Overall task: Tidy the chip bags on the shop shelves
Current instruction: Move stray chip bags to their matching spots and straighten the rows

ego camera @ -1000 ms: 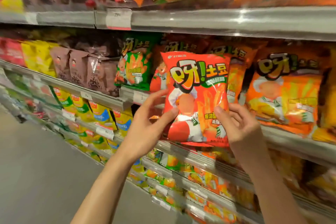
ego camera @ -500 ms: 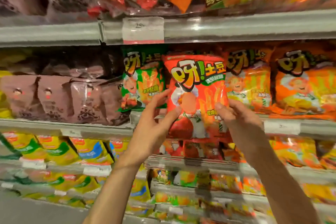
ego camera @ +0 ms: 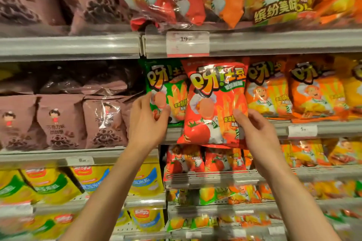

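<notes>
A red chip bag (ego camera: 215,103) with a tomato picture hangs upright in front of the middle shelf, its lower edge below the shelf rail. My right hand (ego camera: 256,133) pinches its lower right side, thumb on the front. My left hand (ego camera: 148,121) has left the red bag and rests with spread fingers on the green chip bag (ego camera: 168,88) that stands on the shelf just to the left. Orange bags (ego camera: 268,92) of the same brand stand to the right.
Brown snack bags (ego camera: 58,121) fill the shelf to the left. The upper shelf rail (ego camera: 274,43) carries a price tag (ego camera: 187,44), with large multipacks above. Smaller red bags (ego camera: 205,160) and yellow bags (ego camera: 94,180) fill the lower shelves.
The red bag has gone up and in toward the middle shelf. My left hand let go of it and shifted left onto the green bag. The view turned to face the shelves.
</notes>
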Motion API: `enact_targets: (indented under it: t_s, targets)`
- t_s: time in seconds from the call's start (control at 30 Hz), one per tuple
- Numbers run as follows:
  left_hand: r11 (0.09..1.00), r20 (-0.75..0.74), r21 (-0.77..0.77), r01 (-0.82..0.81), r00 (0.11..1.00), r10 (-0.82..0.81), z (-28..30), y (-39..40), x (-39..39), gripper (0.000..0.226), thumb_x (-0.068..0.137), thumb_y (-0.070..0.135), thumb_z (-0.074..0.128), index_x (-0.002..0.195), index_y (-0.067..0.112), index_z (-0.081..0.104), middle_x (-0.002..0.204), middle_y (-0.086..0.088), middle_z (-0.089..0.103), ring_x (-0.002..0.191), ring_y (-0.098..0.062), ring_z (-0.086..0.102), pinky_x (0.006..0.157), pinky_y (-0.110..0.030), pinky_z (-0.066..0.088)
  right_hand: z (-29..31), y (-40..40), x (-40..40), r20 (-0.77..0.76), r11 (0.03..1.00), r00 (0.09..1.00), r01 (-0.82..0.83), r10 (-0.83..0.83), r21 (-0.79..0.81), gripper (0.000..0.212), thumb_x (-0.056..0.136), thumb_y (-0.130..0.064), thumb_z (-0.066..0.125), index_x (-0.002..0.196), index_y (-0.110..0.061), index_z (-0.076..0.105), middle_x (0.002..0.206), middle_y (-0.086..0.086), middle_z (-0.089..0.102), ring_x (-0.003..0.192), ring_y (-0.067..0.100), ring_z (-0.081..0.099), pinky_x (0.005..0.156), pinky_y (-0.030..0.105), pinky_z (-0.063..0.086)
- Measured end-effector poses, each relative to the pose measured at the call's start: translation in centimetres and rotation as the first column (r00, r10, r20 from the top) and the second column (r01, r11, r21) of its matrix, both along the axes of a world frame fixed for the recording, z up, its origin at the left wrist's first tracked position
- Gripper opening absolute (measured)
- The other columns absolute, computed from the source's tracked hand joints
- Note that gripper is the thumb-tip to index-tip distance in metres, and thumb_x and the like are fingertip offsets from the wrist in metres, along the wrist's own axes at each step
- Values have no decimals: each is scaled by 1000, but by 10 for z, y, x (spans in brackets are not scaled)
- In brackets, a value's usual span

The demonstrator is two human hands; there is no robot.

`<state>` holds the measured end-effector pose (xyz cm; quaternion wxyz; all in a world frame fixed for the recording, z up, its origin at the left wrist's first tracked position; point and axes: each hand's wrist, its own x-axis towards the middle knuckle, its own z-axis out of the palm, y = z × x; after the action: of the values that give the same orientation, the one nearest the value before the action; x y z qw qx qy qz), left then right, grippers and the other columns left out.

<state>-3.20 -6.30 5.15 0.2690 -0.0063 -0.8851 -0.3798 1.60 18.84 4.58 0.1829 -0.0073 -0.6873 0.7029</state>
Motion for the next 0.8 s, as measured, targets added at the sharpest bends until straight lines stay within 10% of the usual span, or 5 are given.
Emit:
enact_targets:
  t_s: [0.2,0.37,0.57,0.8]
  targets:
    - [999,66,29,19,998,-21,3,3,-12,79,96,48,56,157,12,21,159,-11,33,145,-29,31,115,-40,28,2,5,2,22,998,999,41,-42,44,20,91,-47,67,100,-29,72,96,-17,74,96,-4,68,78,16,50]
    - [995,-28,82,59,998,-57,3,5,-8,76,93,54,60,155,24,27,155,-1,34,129,-12,43,99,-30,34,-4,10,0,56,996,996,71,-74,45,63,72,-75,69,118,-31,69,114,-8,75,111,18,69,101,49,52]
    - [975,-117,198,97,990,-74,3,2,-8,74,86,52,70,149,33,38,144,6,40,116,4,38,96,-22,35,-8,16,-3,74,997,994,72,-74,37,74,68,-80,70,122,-30,68,122,-8,72,117,19,66,106,51,49]
    - [943,-174,319,93,984,-39,4,-15,-1,72,78,56,76,141,38,46,141,11,55,130,-10,50,106,-45,46,-8,20,-3,56,993,993,100,-104,68,81,67,-82,69,127,-27,65,128,-8,69,122,17,63,110,49,45]
